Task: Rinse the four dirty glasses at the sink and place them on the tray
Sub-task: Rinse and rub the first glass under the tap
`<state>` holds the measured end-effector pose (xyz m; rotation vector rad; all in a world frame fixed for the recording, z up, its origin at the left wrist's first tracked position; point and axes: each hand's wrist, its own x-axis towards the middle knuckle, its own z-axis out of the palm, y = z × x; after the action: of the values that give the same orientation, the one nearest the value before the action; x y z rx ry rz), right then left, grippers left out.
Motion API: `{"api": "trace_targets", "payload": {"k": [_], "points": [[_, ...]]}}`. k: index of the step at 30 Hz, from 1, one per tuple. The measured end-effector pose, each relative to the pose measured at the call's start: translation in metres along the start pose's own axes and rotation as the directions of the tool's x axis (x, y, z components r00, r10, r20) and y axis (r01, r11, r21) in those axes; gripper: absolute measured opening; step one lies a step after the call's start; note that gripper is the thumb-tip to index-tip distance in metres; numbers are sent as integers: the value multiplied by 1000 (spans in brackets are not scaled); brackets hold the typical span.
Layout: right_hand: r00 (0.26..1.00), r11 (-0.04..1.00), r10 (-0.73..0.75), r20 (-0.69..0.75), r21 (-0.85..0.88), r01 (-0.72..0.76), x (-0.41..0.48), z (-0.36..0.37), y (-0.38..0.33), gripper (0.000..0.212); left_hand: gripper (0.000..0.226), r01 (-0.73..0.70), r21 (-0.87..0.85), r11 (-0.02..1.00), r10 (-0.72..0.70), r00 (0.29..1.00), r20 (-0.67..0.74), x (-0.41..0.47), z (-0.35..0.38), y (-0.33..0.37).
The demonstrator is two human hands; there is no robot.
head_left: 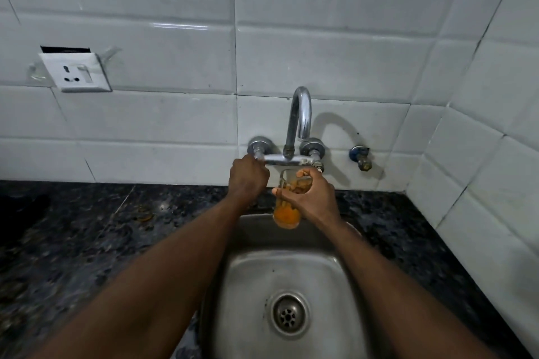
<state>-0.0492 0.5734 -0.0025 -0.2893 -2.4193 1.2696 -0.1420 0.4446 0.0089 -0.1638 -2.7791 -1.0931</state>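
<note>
Over the back edge of the steel sink (253, 271), just below the mouth of the curved faucet (300, 114): 1 clear glass (287, 217), roughly upright, orange residue coating its lower half, upper half clear. Gripped from the right side by the right hand (313, 198), fingers (304, 173) curled round the upper part of the wall, thumb across the near side, base left bare and held free above the basin. Beside it on the left, the left hand (248, 176), back upward, fingers (261, 172) closed round the left tap handle of the wall-mounted mixer, the handle itself hidden under the knuckles. Above that hand, 1 round chrome flange (259, 144) against the tile; further right, the right tap handle (318, 165), untouched, just above the right hand's fingers. Running water or not: impossible to tell. Both bare forearms reaching in from the bottom edge, passing over the basin on either side of the round drain (288, 315) in its floor. Around the sink, a dark speckled stone tabletop (87, 236), with a few orange-brown marks (144, 214) left of the left arm. Behind, glossy white wall tiles (175, 38); on them, at the left, 1 white socket plate (76, 71) sitting slightly askew, and to the right of the faucet 1 small valve (361, 156) with a blue collar.
</note>
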Motion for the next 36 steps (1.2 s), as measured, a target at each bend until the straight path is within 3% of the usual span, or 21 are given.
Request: {"api": "trace_targets", "payload": {"k": [3,6,17,19,21,22,23,25,26,28,29,32,33,35,36], "points": [[1000,1000,-10,12,7,10,1,2,0,71,42,100,-146,984,-101,995,5,6,2,-6],[1000,1000,-6,12,15,5,1,3,-1,72,44,88,-218,972,-89,996,5,2,2,-9],[1000,998,3,30,62,-5,-5,1,-7,74,43,52,-262,964,-63,997,-33,1,8,-16],[1000,998,-9,30,61,7,-6,1,-7,74,50,70,-298,952,-77,997,-11,-1,11,-21],[1000,997,5,21,72,-7,-5,0,-7,72,71,170,-329,929,-159,986,58,-13,20,-31],[1000,996,22,16,83,-23,-4,1,-7,73,79,277,-379,883,-228,959,170,-24,27,-37],[999,996,35,17,87,-37,-3,1,-7,74,80,436,-453,777,-284,887,365,-39,32,-40],[998,995,57,37,79,-60,-5,2,-8,78,84,715,-536,448,-167,656,736,-61,43,-42],[996,995,65,67,76,-70,-7,3,-6,79,85,780,-566,265,-45,597,801,-70,47,-40],[987,994,81,140,65,-91,-10,3,-6,75,71,791,-611,26,57,609,791,-78,52,-35],[987,996,75,142,39,-81,-14,2,-5,70,60,773,-635,-6,43,635,772,-79,51,-31],[972,951,-235,-13,-209,227,-21,-3,8,53,41,724,-680,113,-64,689,722,-79,47,-24],[947,919,-320,7,-239,313,-23,-6,12,49,40,713,-681,168,-85,698,711,-78,46,-25],[940,966,-229,254,-58,251,-22,-16,14,24,47,710,-665,231,-87,696,713,-75,42,-31],[885,984,-151,440,-19,177,-19,-23,13,14,50,704,-664,253,-62,697,715,-74,40,-35]]}}
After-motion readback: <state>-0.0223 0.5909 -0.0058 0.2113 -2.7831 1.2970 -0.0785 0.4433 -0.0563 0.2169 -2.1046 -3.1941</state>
